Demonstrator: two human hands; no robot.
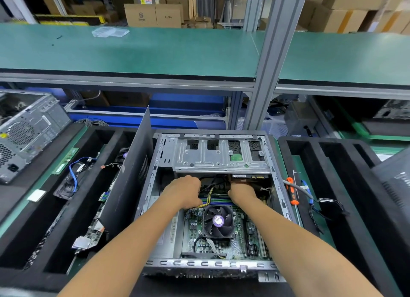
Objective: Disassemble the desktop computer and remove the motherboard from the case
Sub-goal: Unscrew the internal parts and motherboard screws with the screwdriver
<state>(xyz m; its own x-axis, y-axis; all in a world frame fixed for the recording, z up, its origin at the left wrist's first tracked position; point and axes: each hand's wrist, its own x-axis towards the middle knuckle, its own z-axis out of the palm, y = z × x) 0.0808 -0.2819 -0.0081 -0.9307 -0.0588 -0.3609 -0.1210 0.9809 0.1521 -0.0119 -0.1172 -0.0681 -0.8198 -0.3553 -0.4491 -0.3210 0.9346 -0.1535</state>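
Head view has me looking down into the open case point(155, 208), which lies on its side at the near edge of the bench, its side panel point(131, 174) propped up along the case's left edge. The motherboard point(239, 236) is still seated on the case floor, its CPU fan point(218, 221) near the middle. My left hand point(185, 191) is curled around the yellow-and-black power cable point(208, 197) just above the fan. My right hand point(241, 191) reaches under the drive cage point(221, 159) at the far end of the case; its fingers are hidden there, so I cannot tell what it holds, if anything.

I judge the board to be light but stiff and fragile: thin, crowded with small parts, unforgiving of bending. I would take it by its bare edges, never by the fan or the slots, and only once every cable and screw is free. The plug may need a latch squeezed rather than a hard pull. An orange-handled screwdriver point(292, 191) lies just beside the case's right edge.
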